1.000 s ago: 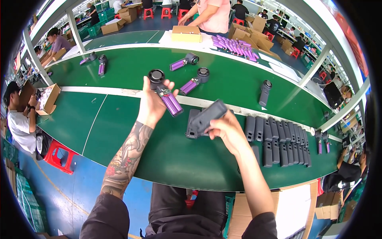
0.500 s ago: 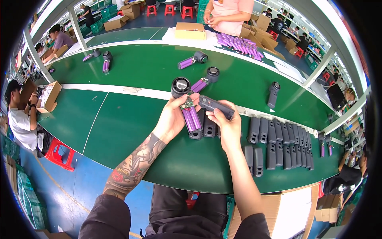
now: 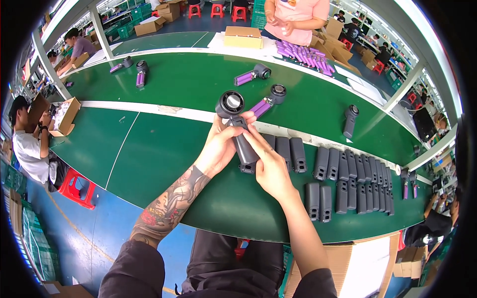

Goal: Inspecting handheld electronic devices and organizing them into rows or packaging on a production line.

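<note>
A handheld fan with a round dark head is held up over the table by both of my hands. My left hand wraps round its neck and upper handle, thumb across the front. Against the handle's right side rests my right hand, its fingers laid along the dark grey handle shell. That shell covers the front of the handle, and no purple cells show there. Behind my hands stand several loose grey handle shells. Just beyond, a fan with exposed purple cells lies on the green surface.
Rows of grey shells fill the right of the table. More open fans and one covered fan lie on the far strip. Across it, a person stands beside a purple cell pile. Another person sits at left.
My right hand has brought the loose shell onto the fan's handle, covering the purple cells and green circuit board. My left hand still holds the fan.
</note>
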`<state>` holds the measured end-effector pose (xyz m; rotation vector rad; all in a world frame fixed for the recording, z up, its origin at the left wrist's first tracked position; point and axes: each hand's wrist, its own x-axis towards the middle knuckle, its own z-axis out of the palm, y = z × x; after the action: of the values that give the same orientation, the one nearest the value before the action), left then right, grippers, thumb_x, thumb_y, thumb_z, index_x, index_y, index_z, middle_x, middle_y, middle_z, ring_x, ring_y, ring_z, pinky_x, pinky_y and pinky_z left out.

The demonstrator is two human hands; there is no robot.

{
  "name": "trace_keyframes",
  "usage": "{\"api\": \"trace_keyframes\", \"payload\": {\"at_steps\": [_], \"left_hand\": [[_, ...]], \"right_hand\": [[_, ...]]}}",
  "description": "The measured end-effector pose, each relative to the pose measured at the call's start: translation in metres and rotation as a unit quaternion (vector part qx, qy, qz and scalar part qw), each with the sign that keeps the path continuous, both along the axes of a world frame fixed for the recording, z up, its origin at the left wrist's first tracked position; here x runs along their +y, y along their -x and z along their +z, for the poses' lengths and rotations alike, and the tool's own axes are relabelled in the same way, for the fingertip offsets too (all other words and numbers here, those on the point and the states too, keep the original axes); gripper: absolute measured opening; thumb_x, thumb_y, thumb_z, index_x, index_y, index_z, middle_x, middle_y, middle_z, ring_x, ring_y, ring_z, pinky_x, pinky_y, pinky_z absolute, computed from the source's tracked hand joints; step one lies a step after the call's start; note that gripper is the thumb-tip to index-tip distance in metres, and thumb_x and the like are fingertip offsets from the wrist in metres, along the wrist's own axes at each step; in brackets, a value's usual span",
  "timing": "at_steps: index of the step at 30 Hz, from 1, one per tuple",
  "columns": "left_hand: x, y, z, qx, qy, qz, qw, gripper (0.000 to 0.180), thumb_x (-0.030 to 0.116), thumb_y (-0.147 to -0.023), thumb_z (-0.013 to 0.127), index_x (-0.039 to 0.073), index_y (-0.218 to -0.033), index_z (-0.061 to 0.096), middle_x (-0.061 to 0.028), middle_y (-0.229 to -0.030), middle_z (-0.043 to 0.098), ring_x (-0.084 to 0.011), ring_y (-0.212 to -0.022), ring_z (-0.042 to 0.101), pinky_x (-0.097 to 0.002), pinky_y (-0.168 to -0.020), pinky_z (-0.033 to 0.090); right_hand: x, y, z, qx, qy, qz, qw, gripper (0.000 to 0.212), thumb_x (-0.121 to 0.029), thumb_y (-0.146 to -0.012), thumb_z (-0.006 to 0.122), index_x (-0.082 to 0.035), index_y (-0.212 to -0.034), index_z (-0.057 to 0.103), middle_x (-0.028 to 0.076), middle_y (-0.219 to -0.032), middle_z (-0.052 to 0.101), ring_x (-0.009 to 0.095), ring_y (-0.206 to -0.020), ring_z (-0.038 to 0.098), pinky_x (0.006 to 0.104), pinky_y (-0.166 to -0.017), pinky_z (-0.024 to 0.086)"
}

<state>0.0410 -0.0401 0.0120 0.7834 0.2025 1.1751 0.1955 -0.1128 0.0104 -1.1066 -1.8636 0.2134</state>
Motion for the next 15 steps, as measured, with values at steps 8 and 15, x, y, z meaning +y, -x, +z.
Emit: {"api": "trace_keyframes", "payload": {"at_steps": [8,15], "left_hand": [[-0.008,0.003,0.012,0.065,-0.071,-0.012,0.995,0.067,-0.01,-0.091,0.051,0.012,-0.149,0.029,-0.0198,-0.14,0.055,-0.0265,-0.13,0.052,-0.0423,-0.11,0.042],[-0.012,0.005,0.011,0.196,-0.183,-0.012,0.963,0.065,-0.004,-0.092,0.056,0.006,-0.151,0.029,-0.0226,-0.143,0.053,-0.0284,-0.13,0.054,-0.0405,-0.107,0.046]], "right_hand": [[-0.009,0.022,0.0,0.41,0.197,0.075,0.887,0.066,0.006,-0.084,0.062,-0.004,-0.147,0.045,0.019,-0.132,0.061,0.028,-0.101,0.069,0.034,-0.08,0.055],[-0.008,0.007,0.002,0.272,0.216,0.025,0.938,0.062,0.001,-0.088,0.061,-0.004,-0.147,0.042,0.021,-0.111,0.068,0.03,-0.088,0.07,0.0377,-0.07,0.054]]}}
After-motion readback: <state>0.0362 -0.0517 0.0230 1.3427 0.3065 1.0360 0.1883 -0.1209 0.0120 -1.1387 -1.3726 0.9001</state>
